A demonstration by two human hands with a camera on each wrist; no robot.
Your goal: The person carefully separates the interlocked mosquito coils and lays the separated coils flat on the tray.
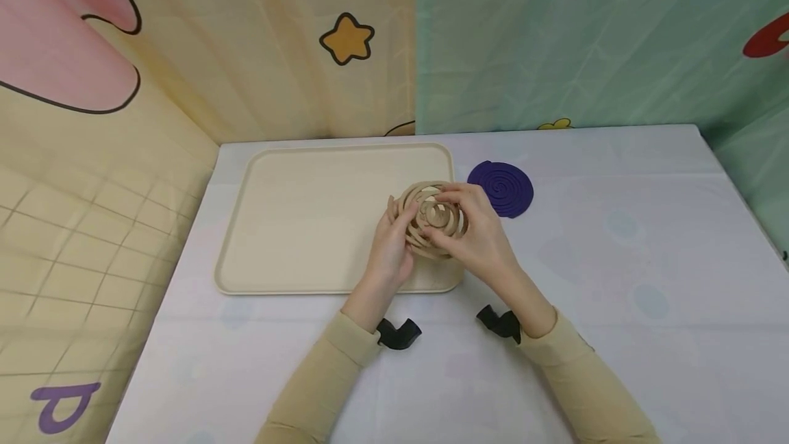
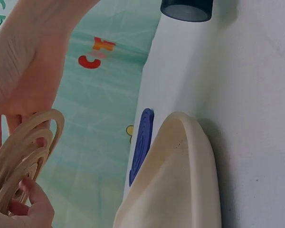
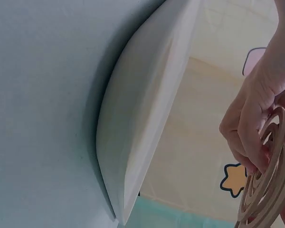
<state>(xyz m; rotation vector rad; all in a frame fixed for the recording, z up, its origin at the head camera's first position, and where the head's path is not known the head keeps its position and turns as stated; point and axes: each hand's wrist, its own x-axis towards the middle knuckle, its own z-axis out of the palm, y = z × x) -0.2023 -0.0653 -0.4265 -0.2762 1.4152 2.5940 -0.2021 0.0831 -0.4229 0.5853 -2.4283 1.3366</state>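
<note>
A beige spiral coil [image 1: 419, 192] is held up over the right end of the cream tray [image 1: 308, 225], its rings spread apart with gaps between them. My left hand [image 1: 391, 242] grips its left edge, the thumb lying across the rings. From the right, my right hand [image 1: 483, 235] pinches the coil near its centre with thumb and fingers. In the left wrist view the coil [image 2: 26, 152] appears tilted, clear of the tray. The right wrist view shows its stacked rings [image 3: 270, 185] side-on. Just behind my right hand lies a flat purple spiral mat [image 1: 508, 190], wound tight.
The tray has a raised rim and sits on a white-covered table [image 1: 616, 293]. Black wrist mounts [image 1: 399, 334] stick out from both cuffs. Printed curtains [image 1: 265, 46] stand along the table's back and sides.
</note>
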